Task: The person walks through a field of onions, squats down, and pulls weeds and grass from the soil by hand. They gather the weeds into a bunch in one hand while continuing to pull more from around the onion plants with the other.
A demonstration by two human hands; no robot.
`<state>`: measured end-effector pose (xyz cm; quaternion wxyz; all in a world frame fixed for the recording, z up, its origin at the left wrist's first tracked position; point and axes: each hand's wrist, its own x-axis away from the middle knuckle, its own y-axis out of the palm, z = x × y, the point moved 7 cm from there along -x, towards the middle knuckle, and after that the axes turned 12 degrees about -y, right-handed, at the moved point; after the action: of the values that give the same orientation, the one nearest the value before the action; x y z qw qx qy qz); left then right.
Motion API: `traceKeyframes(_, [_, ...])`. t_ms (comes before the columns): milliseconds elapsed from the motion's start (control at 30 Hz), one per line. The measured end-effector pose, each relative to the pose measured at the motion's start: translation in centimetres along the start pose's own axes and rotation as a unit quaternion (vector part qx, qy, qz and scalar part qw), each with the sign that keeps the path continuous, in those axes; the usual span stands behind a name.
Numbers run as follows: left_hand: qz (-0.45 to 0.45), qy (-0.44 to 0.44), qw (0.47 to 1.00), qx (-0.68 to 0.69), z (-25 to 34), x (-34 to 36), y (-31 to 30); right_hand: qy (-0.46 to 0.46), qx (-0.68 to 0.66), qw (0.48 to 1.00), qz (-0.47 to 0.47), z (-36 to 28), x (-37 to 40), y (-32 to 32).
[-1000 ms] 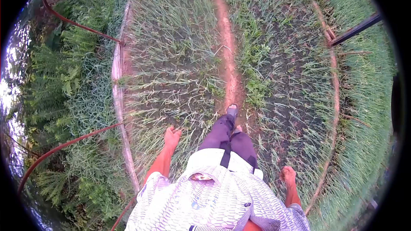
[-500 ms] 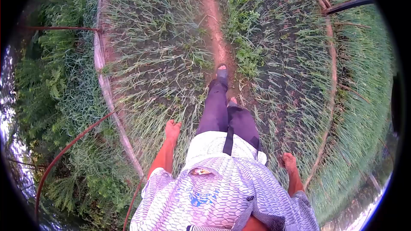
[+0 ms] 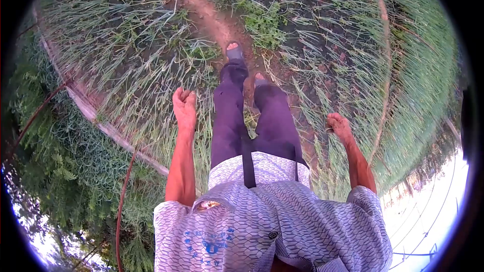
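Observation:
My left hand (image 3: pixel 185 108) hangs in front of my body over the long thin green leaves (image 3: pixel 136 65) of the left bed. Its fingers are curled loosely, with nothing visible in them. On the other side, my right hand (image 3: pixel 340 126) is held out above the right bed, fingers bent in toward the palm and no object showing. Neither hand visibly grips the plants below. Between the hands are my legs in dark trousers (image 3: pixel 229 116), with one sandalled foot (image 3: pixel 234 51) ahead of the other on a narrow soil path (image 3: pixel 204 7).
A leafy weed clump (image 3: pixel 264 25) grows right of the path. A pale raised border (image 3: pixel 93 113) edges the left bed, with thin curved reddish rods (image 3: pixel 123 201) and dense bushes (image 3: pixel 45 171) beyond. A brown ridge (image 3: pixel 385 45) bounds the right bed.
Both hands have swung forward, farther from my body. The path and beds have shifted left and tilted in view, and the bright background at the lower right shows more.

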<state>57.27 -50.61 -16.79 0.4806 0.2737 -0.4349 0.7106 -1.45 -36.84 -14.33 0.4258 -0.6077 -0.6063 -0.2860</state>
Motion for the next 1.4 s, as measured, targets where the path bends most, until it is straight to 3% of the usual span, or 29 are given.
traceKeyframes(133, [-0.031, 0.012, 0.999, 0.020, 3.1, -5.9, 6.2, -0.008, 0.042, 0.999, -0.028, -2.9, -8.4, 6.3])
traceKeyframes(233, [-0.057, 0.034, 0.997, 0.035, 1.1, -11.5, 11.8, -0.040, 0.030, 0.997, -0.061, -1.2, -16.2, 10.7])
traceKeyframes(333, [-0.114, 0.049, 0.992, 0.023, 0.2, -15.3, 17.2, -0.045, 0.172, 0.982, -0.061, 1.9, -25.3, 13.7])
traceKeyframes(433, [-0.211, 0.039, 0.975, -0.058, 0.1, -18.9, 21.9, -0.094, 0.285, 0.952, -0.059, 5.3, -33.5, 15.6])
traceKeyframes(533, [-0.310, 0.085, 0.914, -0.247, -0.1, -23.1, 25.0, -0.110, 0.303, 0.945, -0.053, 8.2, -39.4, 17.1])
traceKeyframes(567, [-0.330, 0.140, 0.890, -0.280, 0.0, -24.4, 25.7, -0.129, 0.327, 0.935, -0.038, 9.1, -41.2, 17.6])
traceKeyframes(667, [-0.360, 0.145, 0.870, -0.303, -0.7, -27.2, 27.7, -0.144, 0.325, 0.935, -0.005, 11.6, -45.6, 18.0])
traceKeyframes(700, [-0.365, 0.143, 0.870, -0.300, -1.2, -28.1, 28.4, -0.111, 0.288, 0.951, 0.028, 12.9, -47.1, 18.2])
traceKeyframes(800, [-0.373, 0.128, 0.857, -0.331, -3.2, -30.5, 30.4, -0.239, 0.355, 0.904, 0.010, 12.4, -51.0, 19.6])
traceKeyframes(833, [-0.405, 0.086, 0.850, -0.327, -3.9, -30.9, 30.8, -0.191, 0.286, 0.939, -0.006, 13.8, -51.7, 20.1])
traceKeyframes(867, [-0.399, 0.100, 0.843, -0.348, -3.9, -31.5, 31.1, -0.292, 0.361, 0.886, -0.011, 12.3, -52.1, 21.3])
traceKeyframes(933, [-0.383, 0.125, 0.827, -0.391, -4.0, -32.4, 31.5, -0.474, 0.489, 0.732, -0.022, 9.8, -51.6, 23.9])
traceKeyframes(1000, [-0.381, 0.153, 0.824, -0.391, -3.8, -32.8, 32.0, -0.442, 0.482, 0.756, -0.032, 10.0, -52.4, 23.8])
traceKeyframes(1267, [-0.375, 0.145, 0.812, -0.422, -5.1, -32.1, 31.9, -0.100, 0.397, 0.904, -0.128, 14.3, -54.7, 22.6])
traceKeyframes(1300, [-0.371, 0.141, 0.819, -0.414, -5.2, -31.8, 31.9, -0.179, 0.290, 0.940, -0.015, 13.6, -53.6, 21.4])
traceKeyframes(1400, [-0.371, 0.102, 0.837, -0.390, -6.0, -30.7, 31.9, -0.345, 0.353, 0.869, 0.027, 14.9, -52.2, 19.6])
